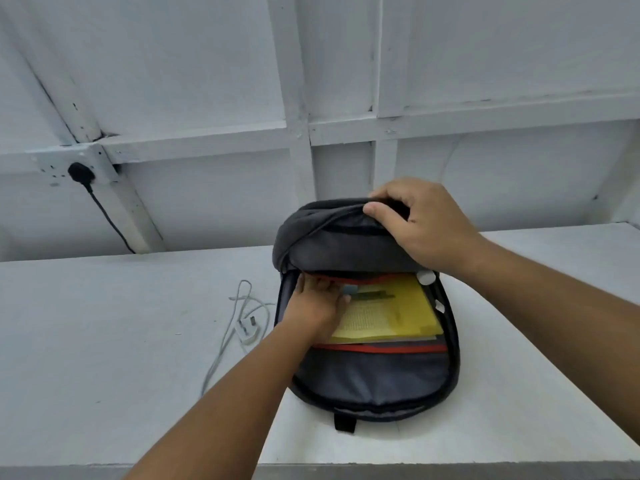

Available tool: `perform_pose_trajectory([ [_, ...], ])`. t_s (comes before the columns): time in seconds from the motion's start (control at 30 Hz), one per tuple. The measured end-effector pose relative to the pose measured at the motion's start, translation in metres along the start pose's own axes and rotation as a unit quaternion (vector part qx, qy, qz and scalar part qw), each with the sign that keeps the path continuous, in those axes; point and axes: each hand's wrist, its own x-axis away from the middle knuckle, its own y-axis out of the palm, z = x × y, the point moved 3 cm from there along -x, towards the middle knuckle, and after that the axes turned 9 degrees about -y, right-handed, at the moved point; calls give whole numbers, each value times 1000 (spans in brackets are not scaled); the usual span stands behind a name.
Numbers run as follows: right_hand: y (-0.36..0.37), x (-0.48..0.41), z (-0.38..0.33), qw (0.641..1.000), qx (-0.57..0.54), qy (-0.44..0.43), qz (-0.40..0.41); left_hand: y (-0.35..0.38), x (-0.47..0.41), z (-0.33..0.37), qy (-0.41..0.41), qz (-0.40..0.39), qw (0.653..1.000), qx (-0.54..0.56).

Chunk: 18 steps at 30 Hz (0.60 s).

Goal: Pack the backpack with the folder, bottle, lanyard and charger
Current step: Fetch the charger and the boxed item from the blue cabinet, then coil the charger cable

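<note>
A dark grey backpack (pixel 374 379) lies open on the white table. My right hand (pixel 426 230) grips its front flap and holds it lifted. A yellow folder (pixel 391 313) with papers lies inside, in a red-trimmed sleeve. My left hand (pixel 318 303) reaches into the bag at the folder's upper left, its fingers against a red strip (pixel 367 279) and a small grey-blue piece (pixel 349 289); what it holds is unclear. A white round part (pixel 426 277) shows under the flap at the right. The white charger (pixel 246 328) with its cable (pixel 221 344) lies on the table left of the bag.
A white panelled wall stands behind the table, with a socket and a black plug (pixel 80 173) at the left, its cord hanging behind the table. The table's front edge (pixel 450 464) runs just below the bag.
</note>
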Motion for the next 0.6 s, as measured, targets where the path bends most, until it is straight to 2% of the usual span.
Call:
perform_pose_trajectory([
  [0.1, 4, 17, -2, 1000, -13, -16, -4, -11, -3, 7, -47, -14, 999, 16],
  [0.2, 8, 35, -1, 1000, -17, -24, 7, -28, 34, 17, -83, 19, 981, 174],
  [0.27, 13, 50, -2, 999, -15, -33, -1, -48, 77, 16, -93, 127, 941, 300],
  [0.3, 17, 59, -3, 999, -18, -44, -19, -58, 99, 12, -103, 190, 910, 355],
  [0.37, 26, 79, -4, 995, -43, -55, -70, -74, 131, 5, -104, 298, 854, 414],
  [0.4, 32, 91, -4, 992, -55, -55, -97, -77, 141, 3, -103, 321, 843, 420],
  [0.47, 44, 116, -5, 985, -59, -62, -151, -72, 153, 5, -85, 311, 858, 400],
  [0.6, 79, 162, 7, 946, -62, -42, -315, -28, 155, 18, -59, 180, 932, 308],
])
